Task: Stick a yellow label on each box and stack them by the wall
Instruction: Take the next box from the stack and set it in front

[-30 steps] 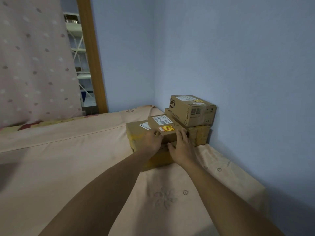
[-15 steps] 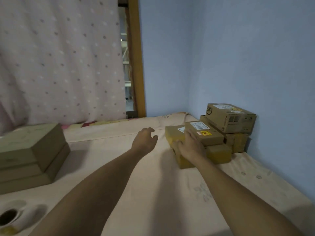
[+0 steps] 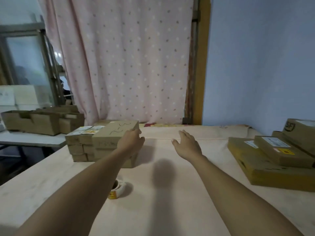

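Observation:
A pile of unlabelled cardboard boxes (image 3: 109, 133) stands at the middle left of the table. My left hand (image 3: 132, 139) rests against the right edge of its top box, fingers curled on the corner. To the right of it my right hand (image 3: 186, 144) hovers open above the cloth, holding nothing. By the blue wall at the right lies the stack of labelled boxes (image 3: 265, 160); a yellow label (image 3: 286, 151) shows on one of them. A roll of yellow labels (image 3: 117, 189) lies on the cloth, partly hidden under my left forearm.
The table wears a peach cloth (image 3: 170, 210). An open cardboard tray (image 3: 42, 121) sits on a grey side table at the far left. A dotted pink curtain (image 3: 127, 57) hangs behind, beside a wooden door frame (image 3: 202, 65).
My view has swung left, away from the wall stack. Both hands have left the labelled boxes; the left one has come to the pile at the left and the right one hangs open.

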A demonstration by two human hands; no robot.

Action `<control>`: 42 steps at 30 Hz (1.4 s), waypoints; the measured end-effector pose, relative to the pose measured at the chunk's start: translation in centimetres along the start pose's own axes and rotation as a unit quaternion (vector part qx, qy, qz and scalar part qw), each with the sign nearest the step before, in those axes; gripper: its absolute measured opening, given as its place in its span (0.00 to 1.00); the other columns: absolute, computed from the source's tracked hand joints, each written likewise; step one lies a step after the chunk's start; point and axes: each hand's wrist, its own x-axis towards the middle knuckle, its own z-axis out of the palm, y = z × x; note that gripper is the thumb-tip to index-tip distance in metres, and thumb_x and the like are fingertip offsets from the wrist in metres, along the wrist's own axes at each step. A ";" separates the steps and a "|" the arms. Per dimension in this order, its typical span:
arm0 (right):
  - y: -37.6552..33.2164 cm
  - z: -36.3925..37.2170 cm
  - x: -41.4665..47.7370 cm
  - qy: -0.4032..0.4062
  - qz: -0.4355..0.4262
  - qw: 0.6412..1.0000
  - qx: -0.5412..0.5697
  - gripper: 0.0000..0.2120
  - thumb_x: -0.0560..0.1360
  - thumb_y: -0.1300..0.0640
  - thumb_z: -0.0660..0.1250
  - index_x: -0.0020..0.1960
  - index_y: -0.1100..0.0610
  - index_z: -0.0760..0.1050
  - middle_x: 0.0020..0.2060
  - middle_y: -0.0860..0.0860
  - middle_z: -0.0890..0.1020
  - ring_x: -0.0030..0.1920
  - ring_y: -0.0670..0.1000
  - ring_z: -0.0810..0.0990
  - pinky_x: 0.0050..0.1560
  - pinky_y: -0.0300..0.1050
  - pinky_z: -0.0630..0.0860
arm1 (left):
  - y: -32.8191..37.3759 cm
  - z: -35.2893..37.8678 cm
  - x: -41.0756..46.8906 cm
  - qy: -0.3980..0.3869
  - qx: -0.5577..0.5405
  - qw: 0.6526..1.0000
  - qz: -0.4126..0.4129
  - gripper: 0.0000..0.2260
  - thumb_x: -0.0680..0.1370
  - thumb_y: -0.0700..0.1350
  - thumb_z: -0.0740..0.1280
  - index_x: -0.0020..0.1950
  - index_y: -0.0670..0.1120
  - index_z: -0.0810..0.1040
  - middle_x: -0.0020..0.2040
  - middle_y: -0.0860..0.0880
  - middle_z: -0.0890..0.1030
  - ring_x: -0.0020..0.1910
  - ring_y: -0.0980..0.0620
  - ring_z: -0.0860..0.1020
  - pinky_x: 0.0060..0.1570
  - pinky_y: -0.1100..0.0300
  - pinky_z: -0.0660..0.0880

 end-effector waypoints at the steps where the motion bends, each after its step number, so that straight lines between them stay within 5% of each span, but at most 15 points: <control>1: -1.5 0.9 0.2 -0.004 -0.008 1.000 0.004 0.30 0.84 0.42 0.55 0.82 0.53 0.55 0.82 0.49 0.56 0.80 0.54 0.55 0.77 0.54 0.59 | -1.7 -0.8 0.0 0.005 0.001 1.000 -0.013 0.17 0.79 0.50 0.61 0.67 0.46 0.75 0.62 0.46 0.76 0.61 0.44 0.74 0.55 0.48 0.75; 8: -11.0 7.0 1.2 -0.073 -0.048 0.993 0.076 0.32 0.83 0.41 0.56 0.82 0.53 0.55 0.81 0.50 0.59 0.79 0.55 0.59 0.76 0.54 0.62 | -11.7 -3.5 -1.4 0.067 -0.045 0.989 -0.122 0.15 0.79 0.51 0.61 0.61 0.44 0.76 0.59 0.45 0.76 0.57 0.42 0.75 0.53 0.49 0.76; 12: -15.2 10.2 1.4 -0.124 -0.030 0.978 0.167 0.31 0.81 0.40 0.60 0.79 0.51 0.59 0.77 0.51 0.67 0.75 0.56 0.67 0.73 0.54 0.67 | -17.2 -2.8 0.1 0.102 -0.143 0.967 -0.186 0.30 0.71 0.61 0.57 0.63 0.42 0.77 0.58 0.42 0.80 0.56 0.40 0.79 0.54 0.45 0.78; 18: -17.3 12.9 2.3 -0.128 0.018 0.959 0.252 0.31 0.80 0.40 0.62 0.79 0.50 0.59 0.72 0.50 0.73 0.70 0.57 0.73 0.69 0.53 0.71 | -17.3 -3.3 0.3 0.113 -0.282 0.921 -0.242 0.22 0.78 0.51 0.66 0.68 0.41 0.73 0.61 0.42 0.79 0.61 0.41 0.77 0.60 0.47 0.76; 23: -17.2 13.7 2.9 -0.114 0.041 0.953 0.278 0.28 0.81 0.43 0.62 0.76 0.53 0.62 0.72 0.52 0.73 0.70 0.58 0.73 0.69 0.53 0.70 | -18.9 -1.3 1.3 0.070 -0.349 0.906 -0.228 0.26 0.72 0.59 0.64 0.66 0.49 0.76 0.59 0.49 0.81 0.57 0.47 0.79 0.57 0.48 0.78; 30: -17.0 13.4 3.2 -0.086 0.053 0.946 0.310 0.28 0.80 0.40 0.61 0.73 0.55 0.65 0.69 0.52 0.75 0.67 0.57 0.75 0.67 0.54 0.72 | -17.7 -0.6 0.6 0.122 -0.367 0.903 -0.188 0.20 0.80 0.59 0.64 0.67 0.48 0.75 0.57 0.50 0.79 0.57 0.49 0.77 0.57 0.50 0.75; 35: -16.0 12.0 2.6 -0.070 0.060 0.938 0.334 0.27 0.79 0.39 0.64 0.71 0.54 0.66 0.65 0.50 0.77 0.64 0.54 0.76 0.61 0.50 0.73 | -16.7 -0.6 0.3 0.142 -0.393 0.894 -0.161 0.18 0.78 0.59 0.66 0.64 0.52 0.77 0.56 0.53 0.82 0.57 0.50 0.79 0.61 0.47 0.76; 42: -13.9 9.3 1.6 0.004 0.104 0.920 0.379 0.20 0.81 0.39 0.61 0.61 0.55 0.69 0.54 0.49 0.78 0.52 0.52 0.76 0.50 0.49 0.72 | -12.6 -1.2 -1.5 0.140 -0.395 0.899 -0.125 0.13 0.81 0.55 0.65 0.62 0.51 0.77 0.55 0.53 0.81 0.55 0.54 0.78 0.52 0.56 0.73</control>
